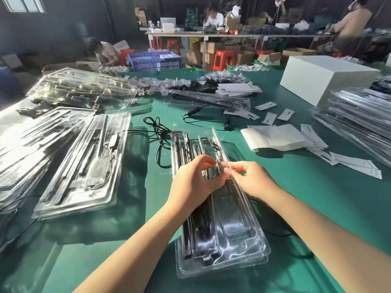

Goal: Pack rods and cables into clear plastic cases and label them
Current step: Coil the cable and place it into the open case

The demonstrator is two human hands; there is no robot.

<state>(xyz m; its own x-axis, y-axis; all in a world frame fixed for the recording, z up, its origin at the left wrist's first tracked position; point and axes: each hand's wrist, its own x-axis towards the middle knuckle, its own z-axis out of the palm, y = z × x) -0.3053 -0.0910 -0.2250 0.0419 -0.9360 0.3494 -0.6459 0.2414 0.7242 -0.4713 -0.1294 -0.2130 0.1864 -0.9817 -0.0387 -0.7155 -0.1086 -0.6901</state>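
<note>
Near case: a clear plastic case (228, 235) lay lengthwise on the green table (306, 208), its near end closest to the viewer, its far end pointing away.
Rods: black rods (197, 227) sat in the left channels of that case, running its length; the wide right compartment nearer the viewer looked bare.
Left hand: the left hand (195, 180) rested over the middle of the case, fingers curled, thumb and forefinger pinching something small at the case's centre ridge; what it pinched was too small to make out.
Right hand: the right hand (251, 178) came in from the right edge of the case, its fingers bent and meeting the left hand's fingertips at the same spot, gripping there too.
Cable: a black cable (160, 142) trailed out of the far left end of the case and looped loosely on the table, beyond both hands and not held by either.
Second cable: another black cable (203, 114) lay further off, well apart.
Left side: filled cases (84, 163) lay stacked beside the near case.
Right side: white paper labels (281, 137) were strewn near a white box (323, 78).
Far right: a stack of packed cases (359, 117).
</note>
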